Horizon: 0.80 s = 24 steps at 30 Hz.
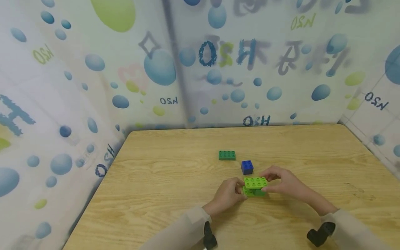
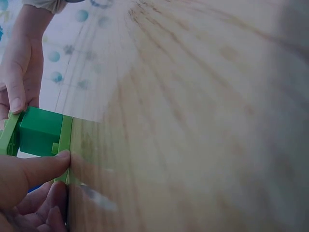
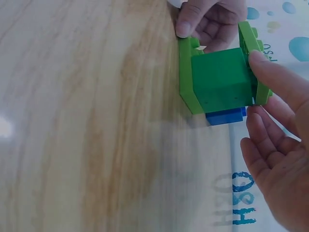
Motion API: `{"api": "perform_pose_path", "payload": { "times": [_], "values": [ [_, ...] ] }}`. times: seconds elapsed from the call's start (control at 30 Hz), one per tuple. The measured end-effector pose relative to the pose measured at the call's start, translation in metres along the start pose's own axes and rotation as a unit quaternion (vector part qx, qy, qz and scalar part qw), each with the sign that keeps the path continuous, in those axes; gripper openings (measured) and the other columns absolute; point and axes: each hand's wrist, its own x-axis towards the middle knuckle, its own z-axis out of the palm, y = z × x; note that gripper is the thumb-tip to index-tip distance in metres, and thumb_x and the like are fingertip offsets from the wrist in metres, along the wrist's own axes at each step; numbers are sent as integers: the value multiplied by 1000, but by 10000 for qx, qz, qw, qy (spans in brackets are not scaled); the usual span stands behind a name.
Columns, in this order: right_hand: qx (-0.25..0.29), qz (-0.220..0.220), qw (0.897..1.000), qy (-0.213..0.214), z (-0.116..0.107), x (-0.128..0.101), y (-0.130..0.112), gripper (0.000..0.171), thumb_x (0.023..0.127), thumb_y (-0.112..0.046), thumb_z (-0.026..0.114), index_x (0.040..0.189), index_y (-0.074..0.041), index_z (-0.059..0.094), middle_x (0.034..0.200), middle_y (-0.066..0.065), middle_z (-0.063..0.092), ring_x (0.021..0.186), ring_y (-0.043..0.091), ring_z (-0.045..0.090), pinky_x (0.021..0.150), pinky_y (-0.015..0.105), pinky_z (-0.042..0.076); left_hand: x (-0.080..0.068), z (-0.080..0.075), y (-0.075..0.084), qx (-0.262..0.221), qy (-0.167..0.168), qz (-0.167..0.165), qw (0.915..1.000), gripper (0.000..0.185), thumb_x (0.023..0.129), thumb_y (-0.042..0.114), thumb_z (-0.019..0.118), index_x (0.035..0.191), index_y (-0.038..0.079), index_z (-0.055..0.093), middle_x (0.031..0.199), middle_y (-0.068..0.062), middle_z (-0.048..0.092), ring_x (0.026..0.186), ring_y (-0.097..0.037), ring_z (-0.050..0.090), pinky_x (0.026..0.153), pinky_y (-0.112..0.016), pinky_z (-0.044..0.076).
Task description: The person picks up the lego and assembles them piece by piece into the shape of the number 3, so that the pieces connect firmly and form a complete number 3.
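My left hand [image 1: 225, 195] pinches the end of a light green lower brick plate [image 2: 65, 137], which lies on the table. On that plate stands a green block [image 3: 222, 79], away from the pinched end. Over the block, my right hand [image 1: 287, 184] holds a light green upper brick plate [image 1: 255, 182] between thumb and fingers. In the right wrist view this upper plate leans slightly against the block's top, with a thin gap at one side; whether it is fully pressed on I cannot tell.
A blue brick [image 1: 247, 167] with studs up stands just behind the stacked pieces. Farther back lies a dark green studded brick [image 1: 226, 155]. The wooden table [image 1: 156, 166] meets a patterned wall covering [image 1: 212, 100] at its back and left sides.
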Motion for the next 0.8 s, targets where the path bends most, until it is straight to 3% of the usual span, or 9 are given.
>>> {"api": "perform_pose_path", "payload": {
  "times": [0.27, 0.8],
  "values": [
    [-46, -37, 9997, 223, 6, -2, -3, 38, 74, -27, 76, 105, -10, 63, 92, -3, 56, 82, 8, 55, 75, 32, 48, 0, 0, -1, 8, 6, 6, 10000, 35, 73, 6, 76, 104, -2, 61, 65, 6, 51, 56, -3, 45, 49, -17, 38],
    [-204, 185, 9996, 69, 3, 2, -9, 34, 73, -29, 78, 99, -14, 63, 94, -6, 57, 85, 12, 55, 78, 42, 44, 1, 0, -1, -27, -46, -104, 9999, 35, 74, 5, 76, 104, -2, 61, 67, 6, 52, 57, -3, 46, 50, -18, 39]
  ]
}}
